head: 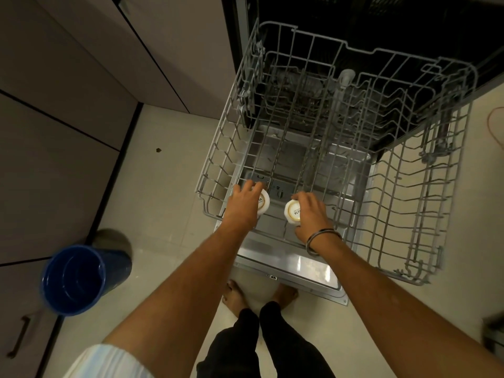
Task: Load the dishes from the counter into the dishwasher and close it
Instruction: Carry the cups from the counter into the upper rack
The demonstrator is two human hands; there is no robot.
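The dishwasher stands open with its grey wire rack pulled out over the lowered steel door. My left hand grips a white cup turned bottom-up at the rack's near left corner. My right hand holds a second white cup, also upside down, printed base showing, just to the right of the first. Both cups are down at the level of the rack's front row. The rest of the rack holds nothing that I can see.
A blue bucket stands on the tiled floor at the left, beside grey cabinet fronts. My bare feet are at the door's front edge. An orange cord lies on the floor at the far right.
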